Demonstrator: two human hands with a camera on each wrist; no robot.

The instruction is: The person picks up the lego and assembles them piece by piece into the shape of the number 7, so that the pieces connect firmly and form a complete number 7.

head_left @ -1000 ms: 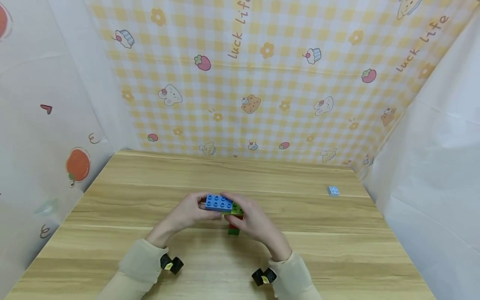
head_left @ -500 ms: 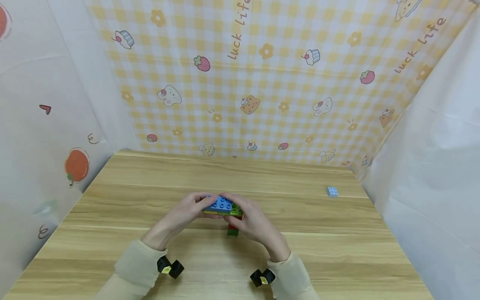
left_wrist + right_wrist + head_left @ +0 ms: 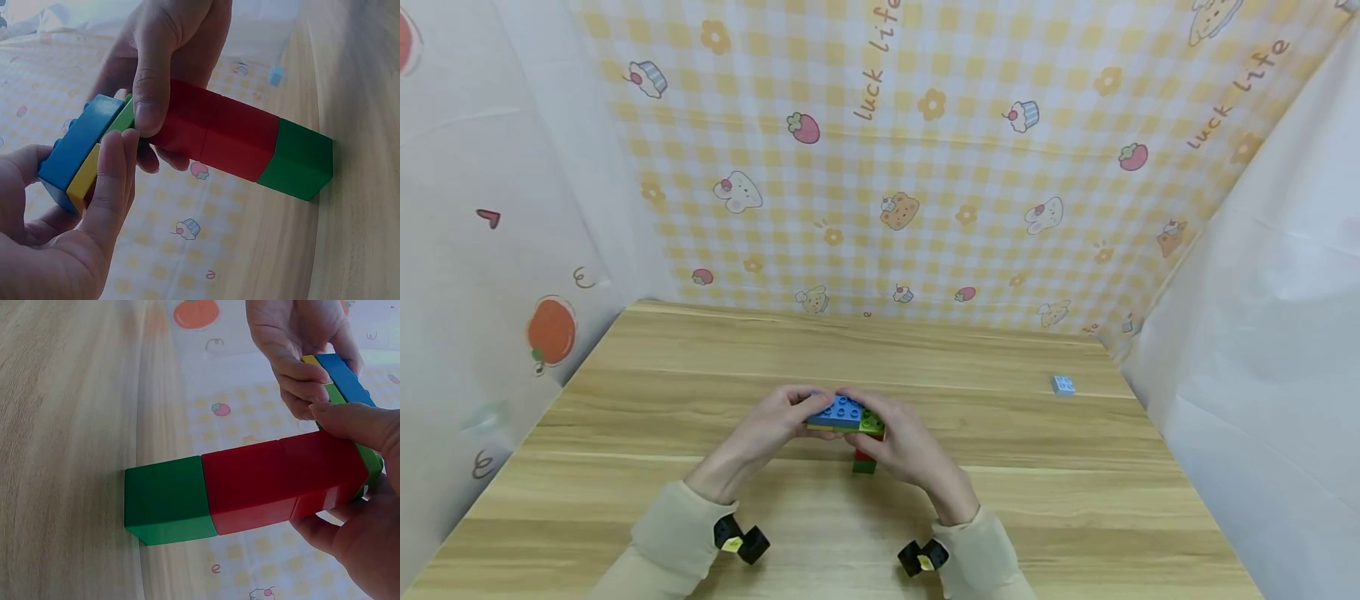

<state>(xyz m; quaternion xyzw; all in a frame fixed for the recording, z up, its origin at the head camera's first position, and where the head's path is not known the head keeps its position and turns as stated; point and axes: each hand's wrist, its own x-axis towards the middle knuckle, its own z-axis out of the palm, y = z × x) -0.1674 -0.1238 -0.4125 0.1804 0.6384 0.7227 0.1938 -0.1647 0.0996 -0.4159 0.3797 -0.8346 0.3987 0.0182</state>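
Note:
A tower of toy building bricks stands on the table: a dark green brick (image 3: 167, 495) at the bottom, two red bricks (image 3: 265, 481) above it, and a light green brick (image 3: 871, 423) on top. A blue brick (image 3: 844, 410) lies over part of the light green one and reaches out to the left, with a yellow brick (image 3: 83, 178) under its outer end. My left hand (image 3: 767, 432) pinches the blue and yellow bricks, thumb on the studs and fingers below. With thumb and fingers, my right hand (image 3: 912, 437) grips the tower's top around the light green and upper red bricks.
A small light blue brick (image 3: 1063, 385) sits toward the back right of the wooden table (image 3: 715, 350). A checked cloth (image 3: 820, 175) hangs behind the table, with white cloth along both sides.
My left thumb has moved from the blue brick's near side onto its studs, covering some of them. The right hand keeps its grip, and the tower stands in about the same place.

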